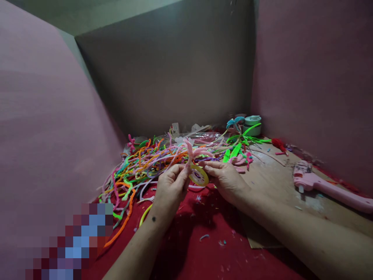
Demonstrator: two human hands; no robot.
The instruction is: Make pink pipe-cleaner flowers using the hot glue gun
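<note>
Pink fuzzy pipe cleaners (190,149), bent into petal-like strands, stand up from the pinched thumb and fingers of my left hand (173,182). Directly beside them is a flat yellow spool (199,175) with a round printed label, tilted between my two hands. My right hand (229,181) has its fingers closed at the spool's upper right edge; its fingertips are partly hidden. Behind both hands lies a tangled heap of coloured pipe cleaners (154,161), in orange, pink, purple, green and yellow.
A pink hot glue gun (323,184) lies at the right on a brown board (272,210). Near the back wall are a lidded tub (252,126), green pipe-cleaner leaves (233,153) and a red tassel-like bundle (279,145). Scraps dot the red cloth (201,249). Pink walls rise on both sides.
</note>
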